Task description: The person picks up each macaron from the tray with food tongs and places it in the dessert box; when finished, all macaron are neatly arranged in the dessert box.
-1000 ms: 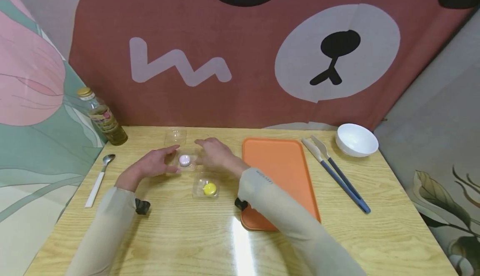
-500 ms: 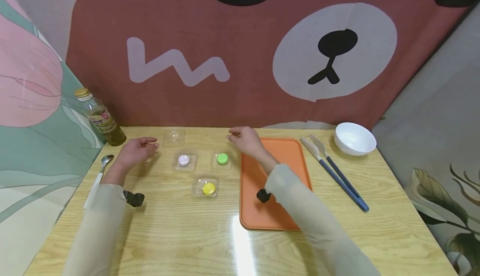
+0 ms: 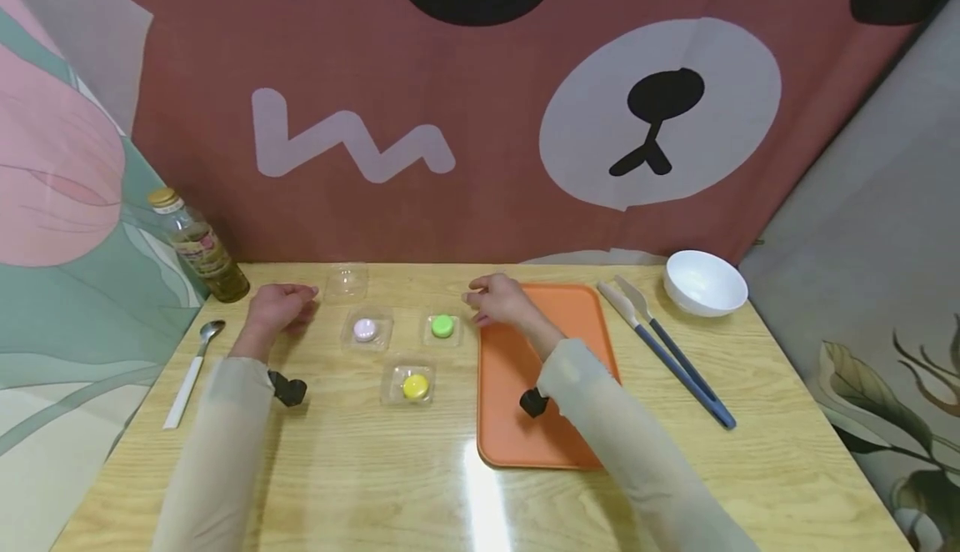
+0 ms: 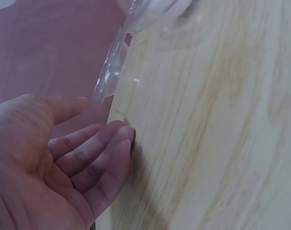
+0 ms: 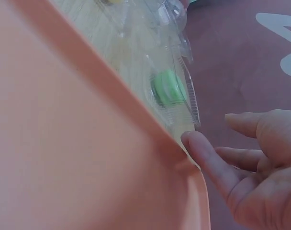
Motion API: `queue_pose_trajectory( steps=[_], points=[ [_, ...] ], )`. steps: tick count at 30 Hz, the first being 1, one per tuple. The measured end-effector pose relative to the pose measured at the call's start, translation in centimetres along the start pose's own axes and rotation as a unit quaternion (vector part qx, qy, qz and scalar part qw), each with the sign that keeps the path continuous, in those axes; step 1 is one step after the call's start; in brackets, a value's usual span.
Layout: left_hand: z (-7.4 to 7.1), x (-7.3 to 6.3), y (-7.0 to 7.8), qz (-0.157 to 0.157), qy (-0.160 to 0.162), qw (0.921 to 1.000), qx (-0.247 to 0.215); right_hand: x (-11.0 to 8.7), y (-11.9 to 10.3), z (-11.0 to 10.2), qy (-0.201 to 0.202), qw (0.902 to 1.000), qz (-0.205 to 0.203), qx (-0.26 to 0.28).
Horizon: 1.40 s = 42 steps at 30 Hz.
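Note:
My left hand (image 3: pixel 281 310) holds nothing; its fingers are loosely bent, left of the clear plastic boxes. In the left wrist view its fingers (image 4: pixel 107 167) hang close to the wooden table. My right hand (image 3: pixel 502 300) hovers over the far left corner of an orange tray (image 3: pixel 540 419), thumb and fingers apart and nothing between them. Between the hands lie a lavender macaron (image 3: pixel 365 330), a green macaron (image 3: pixel 442 326) and a yellow macaron (image 3: pixel 416 386), each in its own small clear box. The right wrist view shows the green macaron (image 5: pixel 168 87) just beyond the tray's rim.
A clear plastic piece (image 3: pixel 347 283) lies at the table's back edge. Left are an oil bottle (image 3: pixel 202 252) and a white-handled spoon (image 3: pixel 193 377). Right of the tray lie two blue-handled knives (image 3: pixel 675 360), with a white bowl (image 3: pixel 705 283) behind them.
Both hands have drawn apart from the boxes, the left hand to the left and the right hand to the right over the tray. The green macaron, hidden at first, is now uncovered.

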State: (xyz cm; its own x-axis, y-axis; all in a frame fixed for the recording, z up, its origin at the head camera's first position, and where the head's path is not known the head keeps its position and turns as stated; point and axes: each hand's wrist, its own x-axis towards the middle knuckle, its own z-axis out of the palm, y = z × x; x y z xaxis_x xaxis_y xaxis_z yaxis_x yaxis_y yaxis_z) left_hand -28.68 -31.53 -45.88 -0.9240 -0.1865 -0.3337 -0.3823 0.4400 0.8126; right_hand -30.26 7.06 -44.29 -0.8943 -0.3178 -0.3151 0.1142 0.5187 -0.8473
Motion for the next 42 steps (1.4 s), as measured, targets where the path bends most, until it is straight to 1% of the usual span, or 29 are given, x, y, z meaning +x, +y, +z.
queue_pose_trajectory(
  steps=[5,8,12,20,28,35,42],
  points=[
    [0.3,0.2,0.3,-0.006,-0.012,0.9992,-0.037,0.4,0.3,0.2,-0.006,0.9996,0.001,0.028],
    [0.4,0.2,0.5,-0.01,-0.021,0.9985,-0.05,0.7,0.4,0.4,-0.013,0.999,0.004,0.042],
    [0.6,0.1,0.8,-0.015,-0.025,0.9977,-0.062,1.0,0.4,0.8,-0.019,0.9981,0.009,0.057],
    [1.2,0.2,0.9,-0.019,-0.027,0.996,-0.083,1.0,0.5,1.5,-0.015,0.9982,0.008,0.058],
    [1.6,0.4,1.1,-0.01,-0.037,0.9936,-0.106,0.8,0.4,1.9,-0.023,0.9983,0.019,0.051],
    [1.8,0.2,1.3,-0.01,-0.024,0.9942,-0.104,0.7,0.4,2.1,-0.027,0.9982,0.023,0.049],
    [2.4,-0.3,2.1,0.017,-0.029,0.9938,-0.106,0.8,0.6,2.0,-0.028,0.9978,0.025,0.054]
  ],
)
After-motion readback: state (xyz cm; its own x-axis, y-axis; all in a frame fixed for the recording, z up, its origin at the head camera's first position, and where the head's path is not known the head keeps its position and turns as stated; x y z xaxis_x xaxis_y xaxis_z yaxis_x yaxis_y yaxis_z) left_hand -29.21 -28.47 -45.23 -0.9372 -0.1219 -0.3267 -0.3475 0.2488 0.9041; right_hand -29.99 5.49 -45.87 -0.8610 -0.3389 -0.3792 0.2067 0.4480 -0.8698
